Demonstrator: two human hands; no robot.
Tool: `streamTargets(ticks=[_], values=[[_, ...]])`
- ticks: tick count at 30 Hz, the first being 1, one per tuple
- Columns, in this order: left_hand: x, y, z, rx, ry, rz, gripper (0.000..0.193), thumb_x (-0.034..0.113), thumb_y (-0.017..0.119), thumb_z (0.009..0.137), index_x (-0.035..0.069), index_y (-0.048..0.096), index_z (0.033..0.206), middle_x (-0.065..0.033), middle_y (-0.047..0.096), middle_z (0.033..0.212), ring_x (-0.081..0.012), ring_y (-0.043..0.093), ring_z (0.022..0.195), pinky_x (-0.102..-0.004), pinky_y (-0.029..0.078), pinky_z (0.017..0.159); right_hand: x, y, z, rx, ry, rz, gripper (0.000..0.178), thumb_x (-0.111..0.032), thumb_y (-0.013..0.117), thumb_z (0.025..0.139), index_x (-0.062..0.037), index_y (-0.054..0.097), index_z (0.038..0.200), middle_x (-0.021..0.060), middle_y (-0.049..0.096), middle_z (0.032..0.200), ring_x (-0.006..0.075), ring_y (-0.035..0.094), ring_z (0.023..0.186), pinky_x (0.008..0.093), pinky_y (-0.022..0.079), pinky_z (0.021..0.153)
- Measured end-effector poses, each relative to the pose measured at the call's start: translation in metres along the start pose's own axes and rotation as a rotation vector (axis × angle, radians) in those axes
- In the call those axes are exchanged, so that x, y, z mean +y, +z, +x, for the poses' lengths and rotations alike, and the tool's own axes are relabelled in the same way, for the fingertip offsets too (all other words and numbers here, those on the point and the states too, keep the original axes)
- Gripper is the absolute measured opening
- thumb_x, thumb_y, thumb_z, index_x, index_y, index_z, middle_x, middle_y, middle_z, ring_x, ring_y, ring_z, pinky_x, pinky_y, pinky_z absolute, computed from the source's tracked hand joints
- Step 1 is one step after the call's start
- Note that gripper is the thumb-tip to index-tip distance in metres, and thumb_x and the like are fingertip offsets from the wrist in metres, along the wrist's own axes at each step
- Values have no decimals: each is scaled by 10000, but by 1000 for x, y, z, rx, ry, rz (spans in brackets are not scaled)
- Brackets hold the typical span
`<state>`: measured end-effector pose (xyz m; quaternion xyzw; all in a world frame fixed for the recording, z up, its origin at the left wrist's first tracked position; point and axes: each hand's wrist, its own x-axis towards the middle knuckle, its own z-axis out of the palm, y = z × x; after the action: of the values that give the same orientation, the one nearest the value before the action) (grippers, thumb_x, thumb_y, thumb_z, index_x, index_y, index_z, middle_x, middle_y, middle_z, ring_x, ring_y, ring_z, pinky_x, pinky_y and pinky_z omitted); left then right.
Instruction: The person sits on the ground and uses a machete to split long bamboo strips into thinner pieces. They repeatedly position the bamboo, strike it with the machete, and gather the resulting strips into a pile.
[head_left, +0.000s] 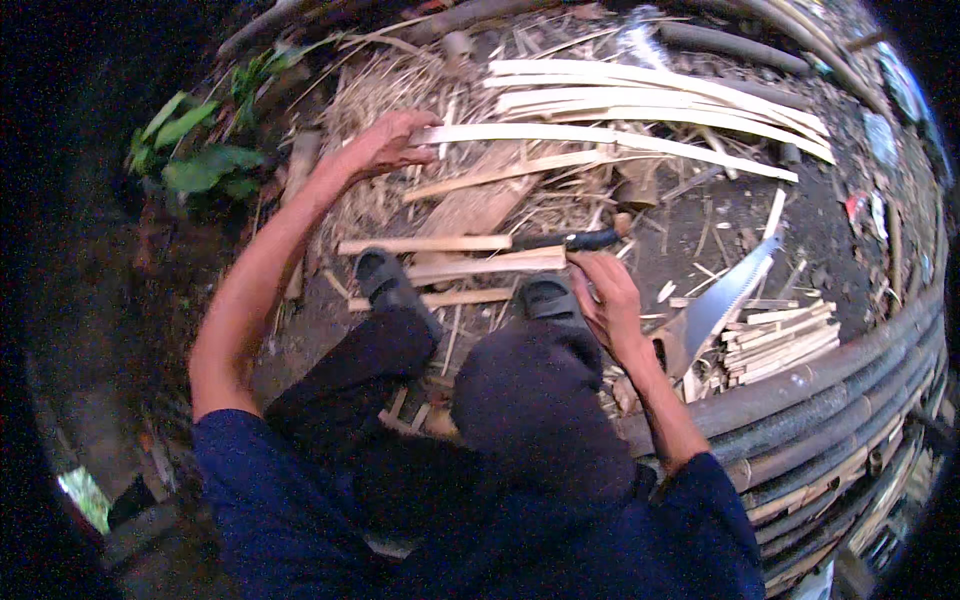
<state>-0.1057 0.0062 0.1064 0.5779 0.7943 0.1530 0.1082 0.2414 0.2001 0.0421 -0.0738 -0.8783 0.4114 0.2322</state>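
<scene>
My left hand (385, 142) reaches forward and grips the near end of a long pale bamboo strip (610, 142) that runs off to the right. My right hand (608, 298) is by my right foot, its fingertips closed on the end of a short split bamboo slat (490, 263) lying across my sandalled feet. A knife with a dark handle (575, 240) lies on the ground just beyond that hand. Another short slat (425, 244) lies beside it.
A hand saw (722, 303) rests to the right, next to a stack of short cut bamboo pieces (785, 340). Several long strips (660, 95) are piled at the back. Dark round poles (850, 395) curve along the right. Green leaves (200, 160) grow at the left. Shavings litter the ground.
</scene>
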Motion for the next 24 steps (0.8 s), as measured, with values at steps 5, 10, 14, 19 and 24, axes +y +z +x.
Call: streamTargets(ticks=[5, 10, 14, 19, 24], values=[[-25, -3, -88, -198, -313, 301, 375, 306, 680, 789, 32, 603, 1032, -188, 624, 935, -365, 593, 881, -438, 481, 699, -3, 102, 20, -409, -341, -397, 310, -194, 617, 794, -79, 593, 1082, 99, 567, 1038, 270, 528, 1012, 407, 410, 859], [-25, 23, -159, 38, -458, 136, 328, 285, 672, 801, 103, 602, 1065, -178, 631, 910, -358, 599, 855, -442, 473, 670, 30, 136, 19, -628, -324, -605, 367, -181, 536, 806, -132, 556, 1170, 81, 513, 1061, 241, 477, 1050, 405, 357, 894], [-43, 59, -184, 188, -270, 473, 299, 256, 662, 805, 124, 564, 1055, -137, 629, 841, -325, 613, 829, -416, 453, 698, 36, 111, 26, -574, -382, -484, 409, -125, 516, 786, -137, 544, 1194, 94, 524, 1082, 249, 489, 1065, 404, 375, 915], [-69, 91, -206, 15, -608, 218, 320, 256, 634, 812, 141, 561, 1101, -99, 570, 1035, -303, 531, 1016, -456, 389, 837, 38, 41, 44, -776, -293, -407, 528, -94, 469, 820, -172, 462, 1342, 103, 554, 1069, 268, 537, 1009, 388, 401, 907], [-76, 127, -223, 218, -546, 291, 346, 296, 573, 848, 102, 588, 1134, -118, 555, 1070, -325, 521, 993, -477, 393, 855, 45, 15, 51, -466, -203, -292, 500, -30, 639, 779, -152, 561, 1258, 120, 576, 848, 273, 571, 741, 360, 475, 655]])
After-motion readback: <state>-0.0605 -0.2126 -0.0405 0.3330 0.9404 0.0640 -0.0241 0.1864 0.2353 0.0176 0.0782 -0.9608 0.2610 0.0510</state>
